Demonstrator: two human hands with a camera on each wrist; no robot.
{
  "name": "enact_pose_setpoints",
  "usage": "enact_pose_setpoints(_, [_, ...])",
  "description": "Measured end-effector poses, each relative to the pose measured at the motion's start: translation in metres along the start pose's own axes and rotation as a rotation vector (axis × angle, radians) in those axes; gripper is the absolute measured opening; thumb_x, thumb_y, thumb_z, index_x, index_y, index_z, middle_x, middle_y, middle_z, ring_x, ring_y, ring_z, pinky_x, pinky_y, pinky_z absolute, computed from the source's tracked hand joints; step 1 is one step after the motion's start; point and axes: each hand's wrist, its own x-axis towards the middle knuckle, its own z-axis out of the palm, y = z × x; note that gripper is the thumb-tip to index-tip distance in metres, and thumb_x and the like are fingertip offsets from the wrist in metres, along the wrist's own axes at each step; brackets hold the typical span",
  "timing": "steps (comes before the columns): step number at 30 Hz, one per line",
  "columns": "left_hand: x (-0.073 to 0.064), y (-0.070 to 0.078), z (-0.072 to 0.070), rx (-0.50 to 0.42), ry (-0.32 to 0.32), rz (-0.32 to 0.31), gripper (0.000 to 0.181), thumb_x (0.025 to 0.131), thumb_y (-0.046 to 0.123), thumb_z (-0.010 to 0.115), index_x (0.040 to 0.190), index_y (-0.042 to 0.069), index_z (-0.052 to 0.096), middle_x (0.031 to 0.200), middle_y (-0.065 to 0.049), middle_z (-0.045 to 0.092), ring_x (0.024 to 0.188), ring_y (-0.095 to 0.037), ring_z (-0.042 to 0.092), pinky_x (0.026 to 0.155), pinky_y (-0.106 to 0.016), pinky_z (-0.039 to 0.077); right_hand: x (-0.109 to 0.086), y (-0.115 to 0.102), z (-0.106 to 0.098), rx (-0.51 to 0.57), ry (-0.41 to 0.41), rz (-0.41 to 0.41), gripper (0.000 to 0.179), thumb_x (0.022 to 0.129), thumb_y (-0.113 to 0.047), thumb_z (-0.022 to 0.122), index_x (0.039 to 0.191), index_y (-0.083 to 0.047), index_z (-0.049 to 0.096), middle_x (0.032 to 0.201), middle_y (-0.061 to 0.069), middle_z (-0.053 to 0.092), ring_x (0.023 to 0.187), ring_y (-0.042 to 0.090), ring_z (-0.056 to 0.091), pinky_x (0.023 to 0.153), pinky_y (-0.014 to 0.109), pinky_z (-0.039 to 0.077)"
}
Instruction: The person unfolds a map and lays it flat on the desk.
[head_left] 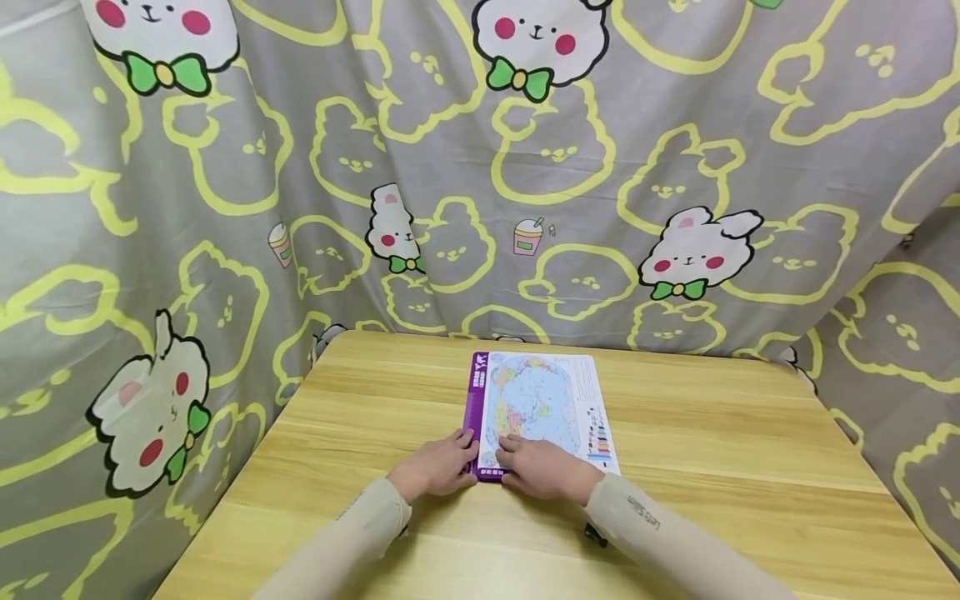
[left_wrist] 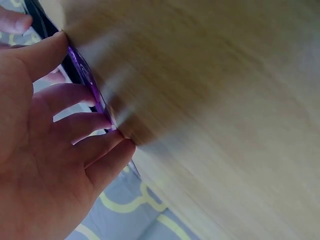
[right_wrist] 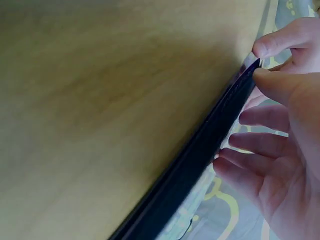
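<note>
A flat world map board (head_left: 547,396), white and pale blue on top with a purple strip down its left side, lies on the wooden table. My left hand (head_left: 438,465) is at the near end of that strip. In the left wrist view, its fairly straight fingers (left_wrist: 75,97) touch along the purple edge, with the thumb at the corner. My right hand (head_left: 543,468) rests over the near part of the map, fingers extended on the printed face. Seen from the right wrist, its thumb (right_wrist: 275,85) meets the dark front side (right_wrist: 200,160) of the board near the corner.
The wooden tabletop (head_left: 735,433) spreads out around the board on all sides. Grey curtains (head_left: 450,150) with yellow bear outlines and white rabbits hang behind the table and at both sides. Pale sleeves (head_left: 675,533) cover the forearms.
</note>
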Motion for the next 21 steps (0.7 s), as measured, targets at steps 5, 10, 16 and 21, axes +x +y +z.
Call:
enact_pose_setpoints(5, [0.0,0.0,0.0,0.011,0.009,0.012,0.062,0.092,0.042,0.057,0.138,0.001,0.047,0.145,-0.019,0.038,0.134,-0.033,0.035,0.105,-0.042,0.036,-0.004,-0.001,-0.004,-0.046,0.043,-0.007,0.036,0.098,-0.03,0.05,0.124,-0.007,0.059,0.133,0.014,0.053,0.123,0.027,0.05,0.094,0.041,0.047])
enact_pose_setpoints(10, [0.0,0.0,0.0,0.003,0.008,0.016,0.062,0.092,0.042,0.057,0.138,0.001,0.046,0.145,-0.02,0.037,0.134,-0.034,0.035,0.105,-0.043,0.036,-0.009,-0.003,-0.008,-0.053,0.092,0.011,0.036,0.098,-0.028,0.051,0.124,-0.005,0.061,0.129,0.014,0.057,0.119,0.027,0.053,0.093,0.041,0.048])
enact_pose_setpoints(16, [0.0,0.0,0.0,0.009,0.023,0.022,0.062,0.092,0.041,0.058,0.138,0.002,0.047,0.144,-0.02,0.039,0.133,-0.034,0.036,0.104,-0.042,0.038,-0.012,-0.003,-0.011,-0.097,0.171,0.002,0.027,0.097,-0.024,0.053,0.114,-0.006,0.064,0.119,0.012,0.064,0.108,0.025,0.061,0.088,0.037,0.051])
enact_pose_setpoints(21, [0.0,0.0,0.001,0.022,0.028,0.025,0.061,0.091,0.041,0.059,0.138,0.002,0.047,0.144,-0.02,0.04,0.132,-0.034,0.037,0.103,-0.041,0.038,-0.015,-0.002,-0.015,-0.148,0.208,-0.003,0.025,0.094,-0.016,0.056,0.116,-0.006,0.064,0.116,0.01,0.065,0.104,0.023,0.063,0.081,0.034,0.054])
